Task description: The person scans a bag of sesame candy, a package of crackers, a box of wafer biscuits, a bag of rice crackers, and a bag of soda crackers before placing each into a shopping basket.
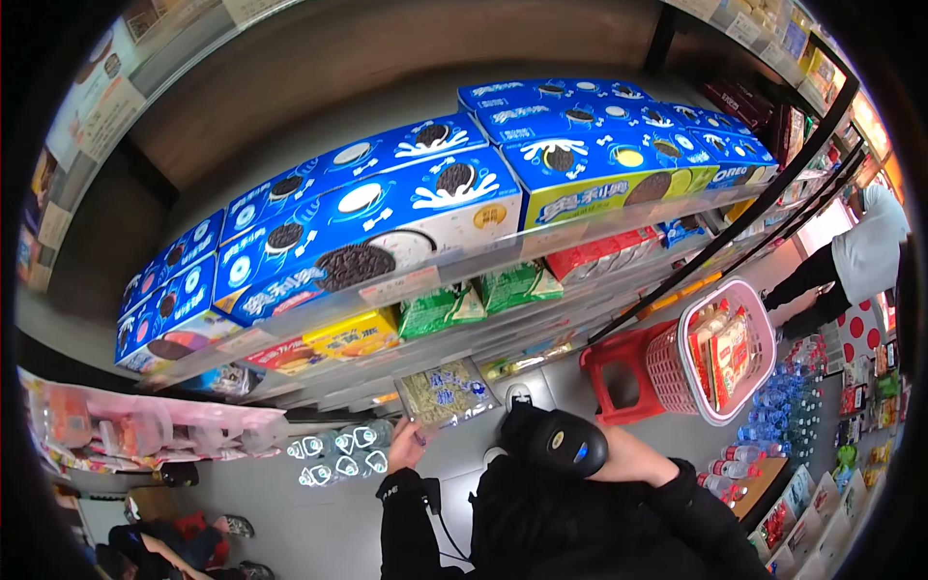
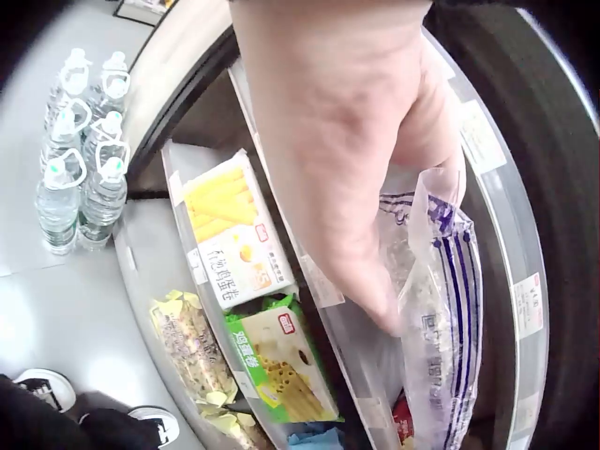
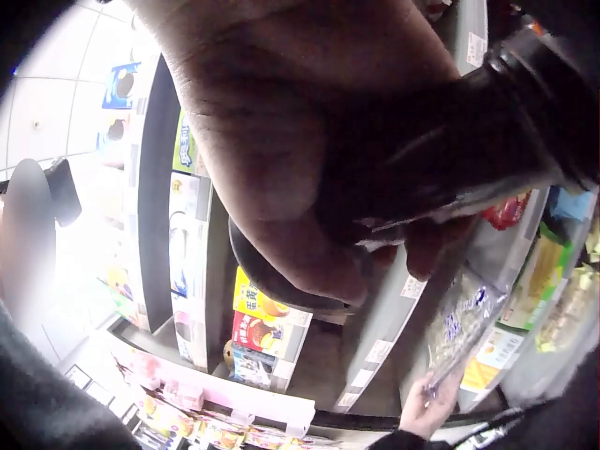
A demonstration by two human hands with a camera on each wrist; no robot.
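My left hand (image 1: 406, 447) pinches the edge of a clear plastic snack bag (image 1: 447, 394) with blue-purple print, in front of the lower shelves. In the left wrist view the thumb lies along the near side of this bag (image 2: 441, 328), and the other fingers are mostly hidden behind it. My right hand (image 3: 281, 131) grips the dark handle of a black handheld scanner (image 1: 556, 440). A small blue light glows on the scanner's rounded back in the head view, where the device hides most of that hand. Boxed egg rolls (image 2: 281, 361) sit on a shelf below my left hand.
Blue Oreo boxes (image 1: 367, 222) line the shelf ahead, with green bags (image 1: 445, 309) beneath. A pink basket (image 1: 674, 362) of packages stands on a red stool (image 1: 623, 411) at right. Water bottles (image 1: 338, 452) stand left. One person (image 1: 870, 251) is far right, another (image 1: 159, 551) lower left.
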